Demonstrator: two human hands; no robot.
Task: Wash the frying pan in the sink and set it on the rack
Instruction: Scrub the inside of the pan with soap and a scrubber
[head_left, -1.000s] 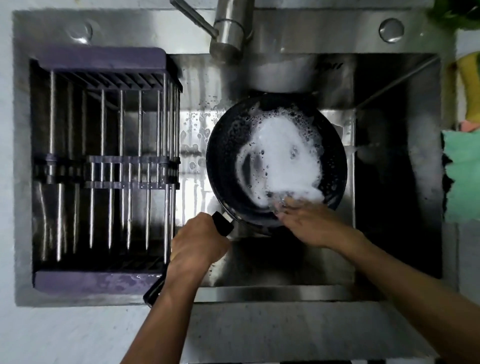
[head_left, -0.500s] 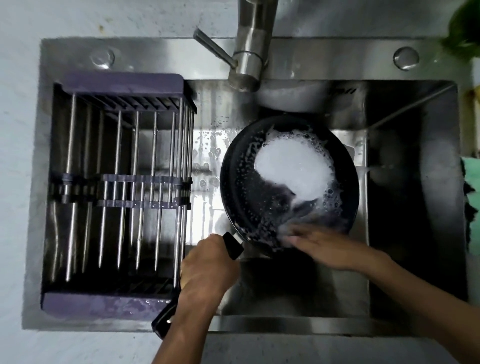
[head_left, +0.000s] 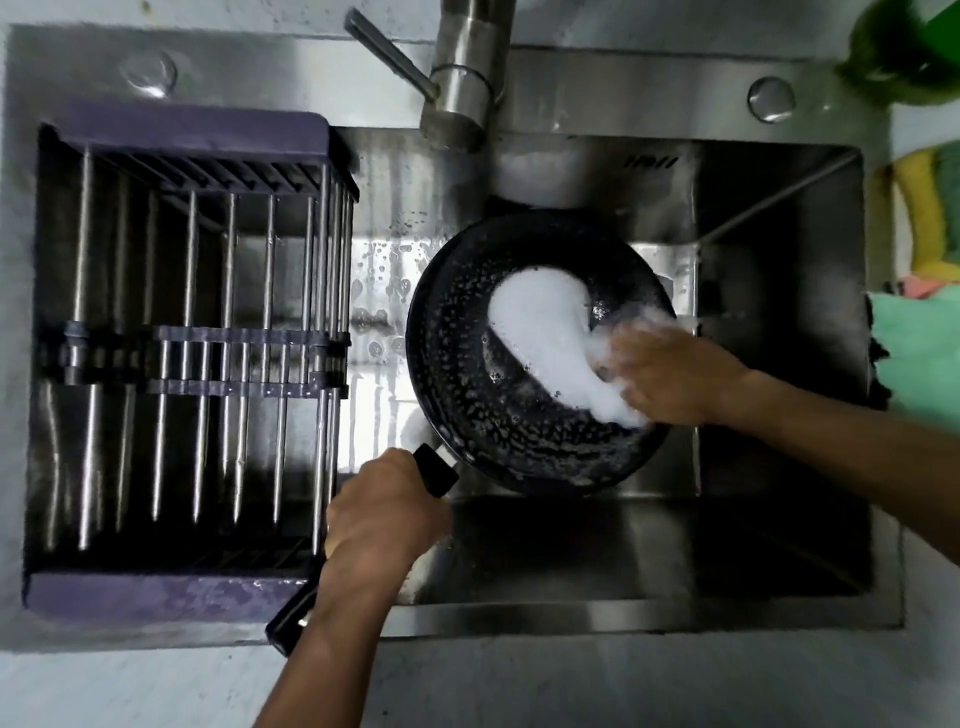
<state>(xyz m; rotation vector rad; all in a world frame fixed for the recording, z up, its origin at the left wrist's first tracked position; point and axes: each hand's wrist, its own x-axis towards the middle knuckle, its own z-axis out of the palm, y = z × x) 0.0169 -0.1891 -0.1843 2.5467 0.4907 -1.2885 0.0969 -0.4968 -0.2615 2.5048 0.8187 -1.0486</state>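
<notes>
A black frying pan is held over the steel sink, with white foam spread across its inside. My left hand grips the pan's black handle, whose end sticks out below my wrist. My right hand presses into the foam at the pan's right rim; whatever it holds is hidden by suds and motion blur. The purple-framed rack with steel bars fills the sink's left part and holds nothing.
The faucet rises behind the pan, its lever pointing up-left. At the right counter edge lie a green cloth, a yellow sponge and a green bottle. Water drops cover the sink wall left of the pan.
My right hand has swept from the pan's near rim round to its right rim, dragging the foam into a curved streak. The left hand keeps its grip on the handle.
</notes>
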